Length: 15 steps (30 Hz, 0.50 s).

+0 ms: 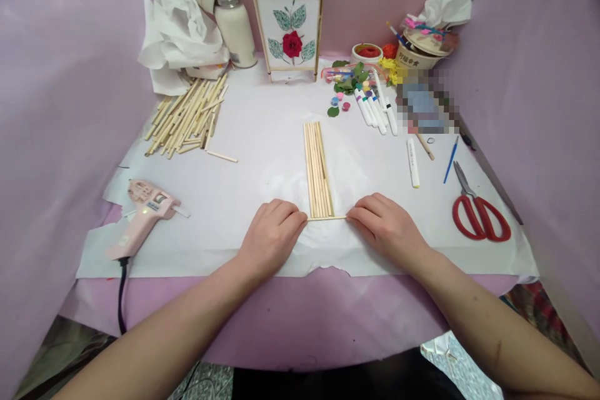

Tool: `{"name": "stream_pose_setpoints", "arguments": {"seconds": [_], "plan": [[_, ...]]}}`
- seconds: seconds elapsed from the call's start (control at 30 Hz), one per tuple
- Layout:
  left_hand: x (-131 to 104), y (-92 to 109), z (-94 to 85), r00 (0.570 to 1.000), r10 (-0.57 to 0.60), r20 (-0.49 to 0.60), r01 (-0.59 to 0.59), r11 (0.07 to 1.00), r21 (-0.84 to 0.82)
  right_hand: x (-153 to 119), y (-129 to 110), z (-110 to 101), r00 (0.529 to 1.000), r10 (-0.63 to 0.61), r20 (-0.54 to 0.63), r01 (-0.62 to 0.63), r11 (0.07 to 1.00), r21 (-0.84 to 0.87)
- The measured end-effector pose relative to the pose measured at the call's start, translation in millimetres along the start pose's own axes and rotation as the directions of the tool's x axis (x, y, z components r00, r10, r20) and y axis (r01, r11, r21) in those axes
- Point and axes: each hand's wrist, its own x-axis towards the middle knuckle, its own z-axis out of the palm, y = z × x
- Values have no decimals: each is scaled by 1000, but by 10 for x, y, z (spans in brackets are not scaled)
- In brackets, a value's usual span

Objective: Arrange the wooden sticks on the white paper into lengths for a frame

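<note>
A thin wooden stick (327,219) lies crosswise at the near ends of a row of wooden sticks (317,169), which sit side by side on white paper. My left hand (274,231) pinches the crosswise stick's left end between thumb and fingers. At its right end, my right hand (387,228) grips the same stick. Whether the crosswise stick touches the row's ends is hard to make out. The row is slightly wider toward me than at its far end.
A pink glue gun (145,215) lies left, below a pile of sticks (190,115). Red-handled scissors (478,212) rest at right, near several markers (375,109). At the back stand a white bottle (237,31) and a stick-framed lantern (291,34) with a red rose.
</note>
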Motion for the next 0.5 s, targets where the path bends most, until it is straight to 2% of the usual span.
{"name": "stream_pose_setpoints", "arguments": {"seconds": [0.5], "plan": [[1, 11, 1, 999, -32, 20, 32, 999, 3, -1, 18, 39, 1000, 18, -26, -18, 999, 27]]}}
